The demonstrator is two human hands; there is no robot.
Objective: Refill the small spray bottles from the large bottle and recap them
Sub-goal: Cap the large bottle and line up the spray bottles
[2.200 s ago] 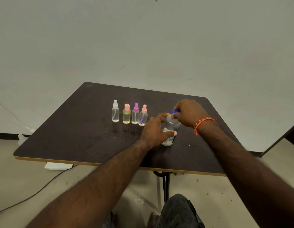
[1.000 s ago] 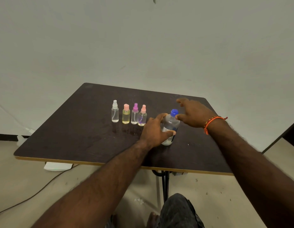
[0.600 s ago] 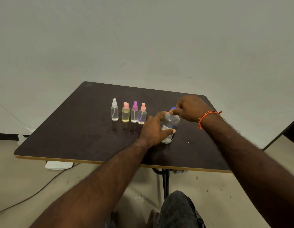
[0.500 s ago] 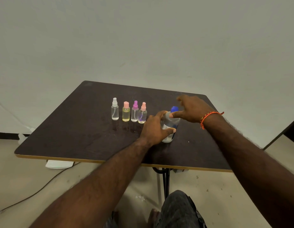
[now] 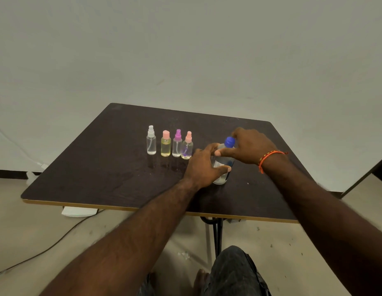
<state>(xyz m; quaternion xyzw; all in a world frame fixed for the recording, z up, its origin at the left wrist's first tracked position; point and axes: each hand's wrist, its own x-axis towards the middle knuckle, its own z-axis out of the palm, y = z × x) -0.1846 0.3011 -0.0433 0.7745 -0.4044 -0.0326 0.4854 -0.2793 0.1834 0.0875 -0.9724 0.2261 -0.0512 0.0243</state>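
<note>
Plain grey-white wall (image 5: 185, 50) fills the background behind a dark brown table (image 5: 104, 174) with a pale edge strip, set on a beige floor (image 5: 25, 236) where a dark cable (image 5: 47, 248) trails. Four small spray bottles are lined up upright in a row on the table, all capped: a clear bottle with a white sprayer (image 5: 151, 140), a yellow bottle with a pink cap (image 5: 165, 143), a clear bottle with a purple sprayer (image 5: 177, 143), and a purple-tinted bottle with a pink sprayer (image 5: 187, 145). Just right of the row the large bottle (image 5: 222, 165) is stood upright, clear with a label, near the table's middle. Its body is gripped by the left hand (image 5: 204, 166), fingers and thumb curled round it. The blue cap (image 5: 229, 142) is seen on the bottle's neck, with the right hand (image 5: 248, 146) held beside and behind it; its fingers are loosely spread, the thumb stretched across the bottle's shoulder, and whether the cap is actually pinched cannot be told. An orange bracelet (image 5: 269, 158) is worn on the right wrist. A dark-clothed knee (image 5: 235, 272) is visible below the table edge.
</note>
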